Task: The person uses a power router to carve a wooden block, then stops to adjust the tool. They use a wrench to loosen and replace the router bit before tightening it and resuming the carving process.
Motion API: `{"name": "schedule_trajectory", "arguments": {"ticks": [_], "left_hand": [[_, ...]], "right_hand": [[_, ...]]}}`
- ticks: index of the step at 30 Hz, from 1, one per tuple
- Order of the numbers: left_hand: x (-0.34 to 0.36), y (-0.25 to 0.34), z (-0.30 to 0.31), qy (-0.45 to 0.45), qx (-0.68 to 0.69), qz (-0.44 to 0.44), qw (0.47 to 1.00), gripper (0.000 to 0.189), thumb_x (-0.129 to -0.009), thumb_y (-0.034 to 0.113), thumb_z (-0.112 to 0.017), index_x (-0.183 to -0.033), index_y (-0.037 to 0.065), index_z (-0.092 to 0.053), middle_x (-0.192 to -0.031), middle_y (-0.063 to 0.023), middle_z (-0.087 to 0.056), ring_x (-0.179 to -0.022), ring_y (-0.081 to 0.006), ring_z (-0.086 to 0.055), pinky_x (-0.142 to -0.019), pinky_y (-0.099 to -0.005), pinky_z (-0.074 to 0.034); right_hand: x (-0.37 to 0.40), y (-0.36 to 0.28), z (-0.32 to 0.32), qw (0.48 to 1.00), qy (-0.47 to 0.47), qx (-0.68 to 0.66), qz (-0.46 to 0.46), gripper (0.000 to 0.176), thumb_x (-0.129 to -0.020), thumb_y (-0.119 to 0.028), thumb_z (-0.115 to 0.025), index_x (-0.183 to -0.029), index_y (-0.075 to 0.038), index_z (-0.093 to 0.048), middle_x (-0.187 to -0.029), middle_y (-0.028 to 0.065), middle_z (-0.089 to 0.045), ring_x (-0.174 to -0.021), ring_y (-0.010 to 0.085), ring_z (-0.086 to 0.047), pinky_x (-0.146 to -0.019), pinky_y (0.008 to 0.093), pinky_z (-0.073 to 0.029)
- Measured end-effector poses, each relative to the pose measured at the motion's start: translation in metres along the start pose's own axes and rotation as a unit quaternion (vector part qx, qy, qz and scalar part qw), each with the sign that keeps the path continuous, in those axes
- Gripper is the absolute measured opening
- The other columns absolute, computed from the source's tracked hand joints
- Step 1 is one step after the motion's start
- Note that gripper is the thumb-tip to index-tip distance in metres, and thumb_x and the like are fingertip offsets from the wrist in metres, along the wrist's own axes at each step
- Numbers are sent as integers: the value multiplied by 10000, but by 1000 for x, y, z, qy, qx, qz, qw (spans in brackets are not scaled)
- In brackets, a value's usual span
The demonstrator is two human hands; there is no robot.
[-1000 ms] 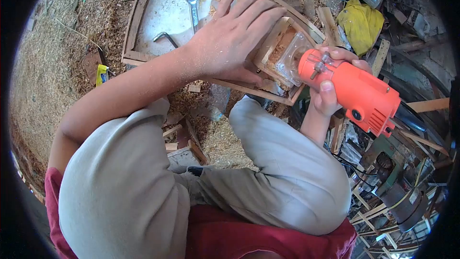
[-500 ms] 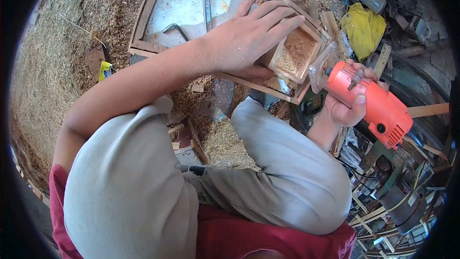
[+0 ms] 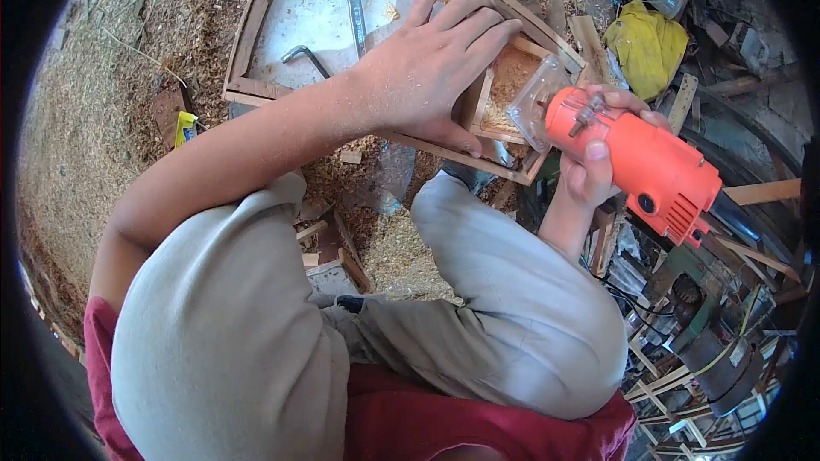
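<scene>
A small wooden box is held down by the left hand, which is laid flat on it with the fingers stretched out and slightly spread; nothing is gripped. The box is open at the top and sawdust is seen inside it. It sits at the lower right corner of a curved wooden frame, just above the person's raised knee.

An orange router is gripped by the right hand, with the fingers wrapped round the body and the thumb laid across its near side. The router is tilted, and its clear base is set against the right edge of the box; whether the bit touches the wood cannot be told.

Inside the frame, a metal sheet is seen, and on it a wrench and a hex key lie apart from each other, just beyond the left hand. A yellow cloth is seen among scrap wood past the router. The floor to the left is covered with sawdust.
</scene>
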State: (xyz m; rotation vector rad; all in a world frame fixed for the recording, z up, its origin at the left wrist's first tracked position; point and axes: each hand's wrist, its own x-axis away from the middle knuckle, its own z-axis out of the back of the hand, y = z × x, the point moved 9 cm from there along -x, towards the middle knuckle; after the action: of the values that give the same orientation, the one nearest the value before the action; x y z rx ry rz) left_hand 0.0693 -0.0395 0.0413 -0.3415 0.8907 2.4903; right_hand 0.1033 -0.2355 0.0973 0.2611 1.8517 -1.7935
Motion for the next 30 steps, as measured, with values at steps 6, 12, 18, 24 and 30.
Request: {"name": "schedule_trajectory", "arguments": {"ticks": [6,12,18,24,30], "left_hand": [[0,-1,0,19,-7,-9,1000,1221,-497,595,-912,-1433,-41,-454,-1361,-163,-530,-1398,-363,-436,-1211,-585,-219],[1,-1,3,37,-2,-15,999,1131,-486,585,-910,-1343,-29,-499,-1293,-179,-534,-1367,-377,-451,-1202,-582,-241],[1,-2,1,34,-21,-10,999,1138,-460,609,-921,-1287,-83,-556,-1300,-196,-547,-1361,-367,-466,-1209,-582,-251],[1,-3,0,18,-20,-1,1000,1155,-455,612,-926,-1295,-87,-554,-1311,-196,-542,-1365,-373,-462,-1214,-585,-246],[0,-3,-1,8,-33,2,999,1127,-456,590,-935,-1290,-64,-551,-1293,-180,-541,-1363,-360,-463,-1221,-585,-222]], "right_hand": [[1,6,-7,1000,-18,-2,-1,728,-755,-35,-808,-1371,-121,-429,-1185,206,-644,-1075,363,-663,-987,570,-548],[-1,7,-15,999,-37,-17,0,725,-754,-32,-810,-1366,-104,-428,-1178,221,-648,-1057,358,-668,-975,556,-558],[-2,8,-22,997,-73,-5,18,726,-763,-55,-830,-1373,-96,-440,-1169,235,-656,-1047,353,-677,-962,547,-568],[-2,7,-26,997,-70,-12,12,725,-771,-59,-839,-1378,-98,-444,-1175,236,-657,-1050,352,-678,-955,536,-574],[-2,10,-22,998,-70,1,10,717,-775,-56,-813,-1387,-116,-445,-1189,222,-650,-1075,367,-668,-969,565,-563]]}}
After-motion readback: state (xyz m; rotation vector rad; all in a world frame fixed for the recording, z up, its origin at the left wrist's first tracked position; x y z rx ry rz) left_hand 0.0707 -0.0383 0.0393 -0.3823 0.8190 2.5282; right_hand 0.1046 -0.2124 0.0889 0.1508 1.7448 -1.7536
